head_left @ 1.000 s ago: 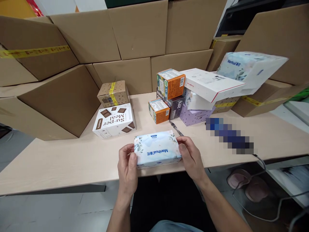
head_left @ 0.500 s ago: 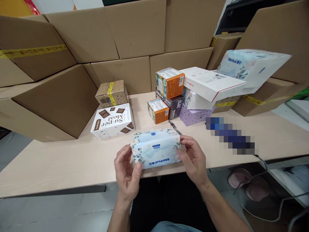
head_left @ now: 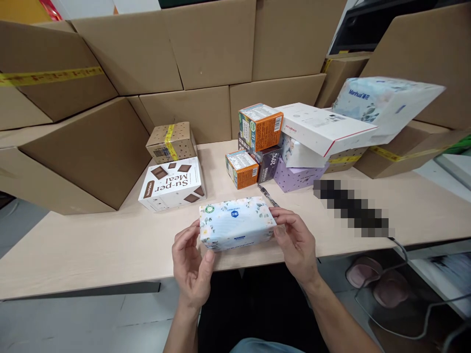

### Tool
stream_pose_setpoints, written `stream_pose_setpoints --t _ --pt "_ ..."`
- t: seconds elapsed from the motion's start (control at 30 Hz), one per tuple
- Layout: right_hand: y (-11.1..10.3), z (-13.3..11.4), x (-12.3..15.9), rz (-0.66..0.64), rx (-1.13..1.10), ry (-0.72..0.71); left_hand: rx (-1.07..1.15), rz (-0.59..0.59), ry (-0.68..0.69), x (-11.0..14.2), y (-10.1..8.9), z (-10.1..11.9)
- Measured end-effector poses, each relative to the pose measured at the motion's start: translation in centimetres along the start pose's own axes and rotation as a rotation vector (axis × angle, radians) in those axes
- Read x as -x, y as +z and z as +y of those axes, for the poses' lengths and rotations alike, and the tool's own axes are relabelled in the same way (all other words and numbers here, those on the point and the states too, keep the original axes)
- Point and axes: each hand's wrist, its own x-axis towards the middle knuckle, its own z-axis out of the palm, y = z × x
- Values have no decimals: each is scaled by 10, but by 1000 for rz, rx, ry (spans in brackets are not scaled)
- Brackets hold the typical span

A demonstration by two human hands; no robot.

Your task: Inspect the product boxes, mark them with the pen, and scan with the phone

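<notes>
A soft pale-blue tissue pack with a flower print (head_left: 235, 224) is held between both my hands just above the near edge of the light wooden table (head_left: 91, 245). My left hand (head_left: 192, 262) grips its left end with thumb and curled fingers. At the pack's right end, my right hand (head_left: 294, 240) holds on with bent fingers. The pack's broad face with a small round blue label points up at me.
Behind the pack lie a white "Su-per Meal" box (head_left: 172, 183), a small taped brown box (head_left: 171, 142), orange cartons (head_left: 242, 169), a purple box (head_left: 296, 177), a white flat box (head_left: 324, 128) and a pen (head_left: 268, 194). Big cardboard cartons (head_left: 217, 44) wall the back. A second tissue pack (head_left: 386, 105) rests at the right.
The tissue pack has been rolled in my hands: the face with the brand name turned away toward me and down, and another broad face came up. My hands stayed in place.
</notes>
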Motion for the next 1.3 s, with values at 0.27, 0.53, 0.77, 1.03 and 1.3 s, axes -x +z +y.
stream_pose_setpoints --t 0.27,0.53,0.77,1.03,1.3 --pt "0 -2 2 23 67 52 -199 -45 -28 1 -4 -2" --pt "-19 4 -53 -180 971 118 -372 -154 25 1 -1 2" --pt "-13 1 -64 -423 1365 270 -432 -173 56 -3 3 2" --pt "-29 12 -51 -39 760 184 -492 -172 82 -2 3 1" --pt "-11 4 -41 -35 184 214 -450 -155 225 1 -1 -2"
